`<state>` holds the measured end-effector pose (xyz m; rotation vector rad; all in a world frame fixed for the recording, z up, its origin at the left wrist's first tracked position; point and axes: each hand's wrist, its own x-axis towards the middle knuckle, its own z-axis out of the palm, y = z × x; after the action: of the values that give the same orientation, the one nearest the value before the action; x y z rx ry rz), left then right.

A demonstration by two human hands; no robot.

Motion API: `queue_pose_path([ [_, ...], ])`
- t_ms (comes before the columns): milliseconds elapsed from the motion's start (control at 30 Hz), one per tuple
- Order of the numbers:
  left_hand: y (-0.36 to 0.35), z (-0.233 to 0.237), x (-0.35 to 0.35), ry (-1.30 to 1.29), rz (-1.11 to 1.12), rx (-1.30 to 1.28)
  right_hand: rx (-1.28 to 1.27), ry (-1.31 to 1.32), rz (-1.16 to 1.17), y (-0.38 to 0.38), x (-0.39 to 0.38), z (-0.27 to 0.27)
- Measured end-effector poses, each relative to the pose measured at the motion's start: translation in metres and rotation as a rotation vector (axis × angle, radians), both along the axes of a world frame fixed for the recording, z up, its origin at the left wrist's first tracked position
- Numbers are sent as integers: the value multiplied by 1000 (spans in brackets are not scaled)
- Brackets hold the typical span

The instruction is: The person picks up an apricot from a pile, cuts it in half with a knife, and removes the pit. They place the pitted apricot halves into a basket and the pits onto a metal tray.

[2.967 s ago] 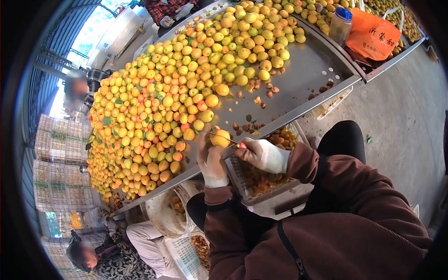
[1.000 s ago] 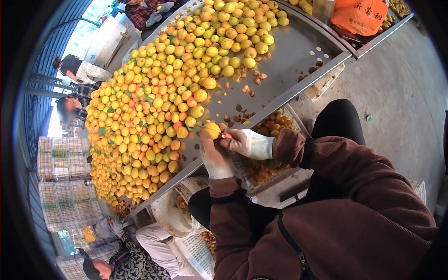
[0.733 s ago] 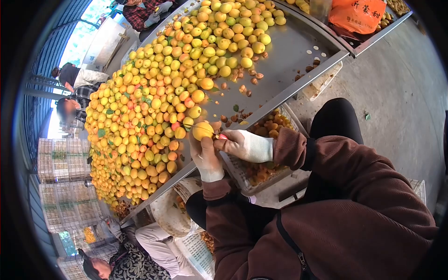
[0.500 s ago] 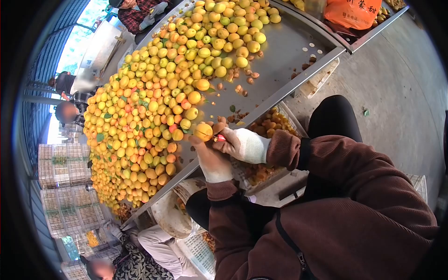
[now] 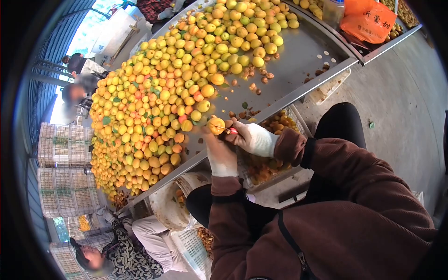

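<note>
My left hand [image 5: 220, 151], in a stained white glove, is closed around a yellow apricot [image 5: 215, 125] above the table's near edge. My right hand [image 5: 254, 139], also gloved, grips a small knife with a red handle [image 5: 231, 131]. Its thin blade lies against the side of the apricot facing my right hand. Just beyond both hands spreads a large heap of yellow and orange apricots [image 5: 163, 102] on the metal table [image 5: 298, 60]. Below my right hand, a crate [image 5: 302, 122] contains apricot pieces.
Pits [image 5: 254, 87] and leaves lie on the metal. A white bucket [image 5: 165, 205] stands under the table edge beside my left knee. An orange bag [image 5: 366, 23] sits on the adjoining table. Stacked crates [image 5: 65, 144] and several people are around the far and left sides.
The whole view has shifted, so the table and hands appear slightly farther right. The apricot and knife stay together in my hands, with the blade still against the fruit.
</note>
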<state>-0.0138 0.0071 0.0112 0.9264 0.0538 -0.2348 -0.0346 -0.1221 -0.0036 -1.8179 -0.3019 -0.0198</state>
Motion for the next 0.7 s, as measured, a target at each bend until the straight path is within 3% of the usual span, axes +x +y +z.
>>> queue_pose_path([
  [67, -4, 9, -4, 31, 4, 114, 0, -20, -43, 0, -4, 11],
  [333, 2, 6, -5, -93, 8, -67, 31, -57, -84, 6, 2, 2],
  [467, 4, 6, -7, -139, 15, 13, 62, 9, -49, 5, 1, 5],
  [533, 6, 0, -5, -92, 1, -26, -22, -119, -70, 4, 1, 3],
  [700, 7, 1, -5, 22, -25, -133, -262, -118, -36, 0, 6, -2],
])
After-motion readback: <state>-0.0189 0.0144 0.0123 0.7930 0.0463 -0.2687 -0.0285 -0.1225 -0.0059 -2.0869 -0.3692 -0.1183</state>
